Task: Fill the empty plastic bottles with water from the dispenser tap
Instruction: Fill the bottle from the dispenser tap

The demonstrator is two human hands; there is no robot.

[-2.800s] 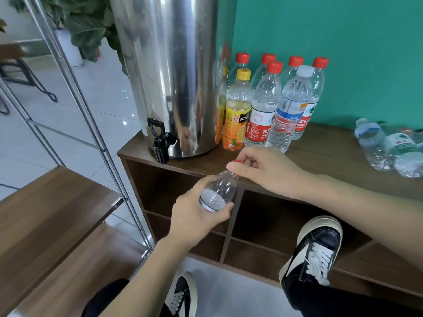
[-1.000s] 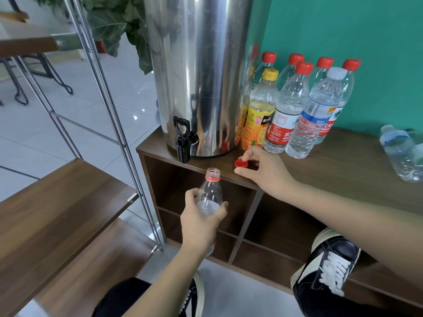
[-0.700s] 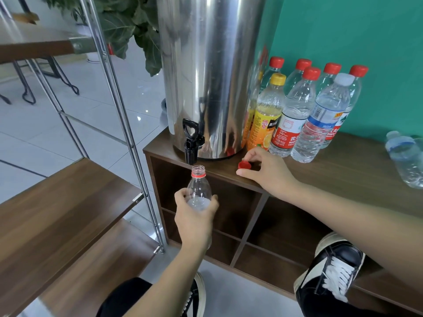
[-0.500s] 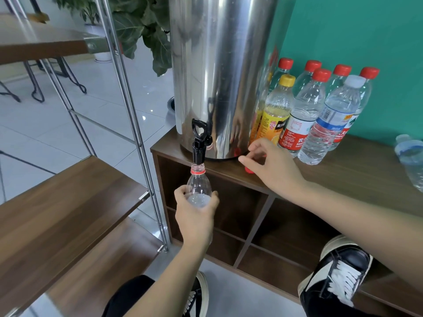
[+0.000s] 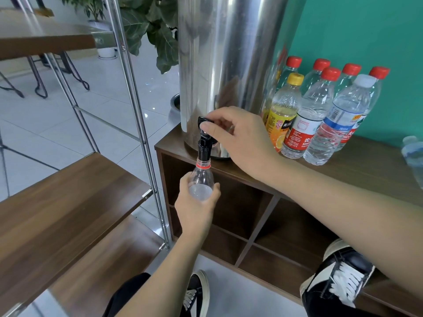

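Fingers (image 5: 207, 128) of my right hand (image 5: 240, 138) are pinching the tap lever (image 5: 204, 121); left hand (image 5: 196, 207) is wrapping the light, crushable bottle (image 5: 201, 181) mid-body, mouth under spout.

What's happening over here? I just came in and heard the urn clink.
A person is filling a small plastic bottle at the steel dispenser. The left hand holds the uncapped bottle with its mouth right under the black tap, and the right hand pinches the tap lever. Capped bottles stand beside the dispenser on the wooden cabinet.
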